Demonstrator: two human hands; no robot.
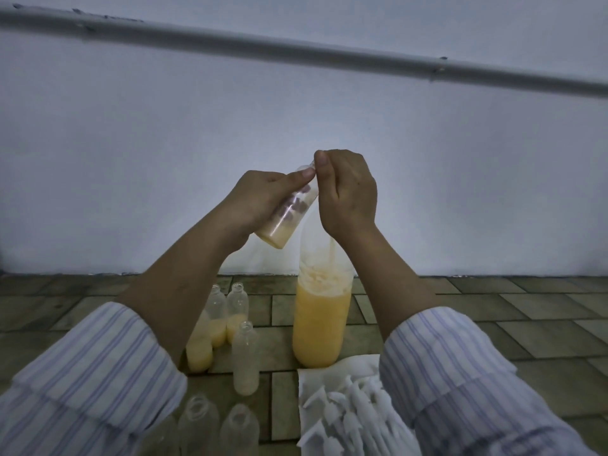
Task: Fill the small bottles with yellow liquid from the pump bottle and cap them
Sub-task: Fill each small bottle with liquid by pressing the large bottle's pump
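Note:
My left hand [263, 199] grips a small clear bottle [289, 215], tilted with its mouth up and to the right and a little yellow liquid at its bottom. My right hand [345, 192] is curled over the top of the tall pump bottle [320, 320], whose pump head is hidden under it. The thumb touches the small bottle's neck. The pump bottle stands on the tiled floor, about half full of yellow liquid. Several small open bottles [245, 360] with some yellow liquid stand left of it.
Empty small bottles [199, 419] stand at the bottom edge. A white paper sheet [332, 366] with several white spray caps [348, 419] lies at the lower right. A pale wall with a pipe [329, 55] rises behind the tiled floor [493, 297].

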